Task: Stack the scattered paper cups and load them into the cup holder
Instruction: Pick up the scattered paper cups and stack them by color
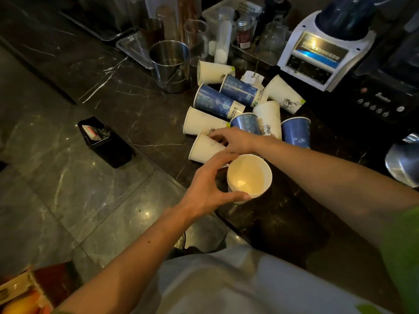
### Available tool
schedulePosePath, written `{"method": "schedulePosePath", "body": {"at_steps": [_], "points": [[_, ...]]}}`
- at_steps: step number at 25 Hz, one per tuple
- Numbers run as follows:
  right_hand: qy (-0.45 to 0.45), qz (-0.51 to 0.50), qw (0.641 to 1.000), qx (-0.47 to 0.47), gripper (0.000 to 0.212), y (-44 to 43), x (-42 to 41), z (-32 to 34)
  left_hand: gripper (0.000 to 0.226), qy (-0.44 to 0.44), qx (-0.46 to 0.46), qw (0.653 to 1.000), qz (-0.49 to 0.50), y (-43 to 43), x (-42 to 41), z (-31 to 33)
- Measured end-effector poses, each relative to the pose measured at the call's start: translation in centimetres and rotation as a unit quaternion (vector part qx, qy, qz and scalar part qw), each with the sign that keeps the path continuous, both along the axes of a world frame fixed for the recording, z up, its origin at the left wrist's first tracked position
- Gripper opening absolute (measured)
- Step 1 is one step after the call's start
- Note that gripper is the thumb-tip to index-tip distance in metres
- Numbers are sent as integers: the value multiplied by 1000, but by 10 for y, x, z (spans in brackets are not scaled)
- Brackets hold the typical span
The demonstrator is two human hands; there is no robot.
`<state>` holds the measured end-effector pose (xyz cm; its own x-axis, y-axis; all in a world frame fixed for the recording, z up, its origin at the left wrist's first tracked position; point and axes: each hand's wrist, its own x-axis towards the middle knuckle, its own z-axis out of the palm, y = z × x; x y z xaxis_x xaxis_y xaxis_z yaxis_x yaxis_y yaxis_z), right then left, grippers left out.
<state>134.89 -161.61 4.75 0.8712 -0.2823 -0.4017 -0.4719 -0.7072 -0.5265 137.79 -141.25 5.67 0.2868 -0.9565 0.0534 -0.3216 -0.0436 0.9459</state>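
Observation:
My left hand (pixel 209 185) grips an upright stack of white paper cups (pixel 249 177) by its side, mouth up, near the counter's front edge. My right hand (pixel 235 139) reaches across and closes its fingers on a white cup (pixel 204 149) lying on its side. Several more cups lie scattered behind it: white ones (pixel 201 122) (pixel 213 72) (pixel 283 94) (pixel 268 116) and blue ones (pixel 216 103) (pixel 239 89) (pixel 295 132) (pixel 246 123). No cup holder is visible that I can identify.
A steel pail (pixel 169 64) stands left of the cups, with glass jars and a tray (pixel 133 49) behind it. A white blender base (pixel 317 57) and a black machine (pixel 381 98) crowd the right. A black box (pixel 105 141) sits on the lower ledge at left.

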Motion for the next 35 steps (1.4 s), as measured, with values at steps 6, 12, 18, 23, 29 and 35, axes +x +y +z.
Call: {"method": "schedulePosePath", "body": {"at_steps": [6,12,18,23,29,35], "points": [[-187,-189,962,69,86,-4,-51,43,83,7,7,1000,-30,0,0,-2],[-403,-361,835,103,71,36,-129,107,84,6,29,997,-67,-7,11,0],[-384,-335,848,149,82,91,-159,97,99,34,16,995,-89,-9,19,0],[-294,-300,904,79,81,101,-162,64,101,88,-31,991,-93,-8,11,8],[-251,-259,924,130,74,93,-170,53,98,69,-8,995,-70,-7,1,3],[-271,-318,896,150,60,41,-148,73,85,17,6,997,-72,-8,2,-4]]}}
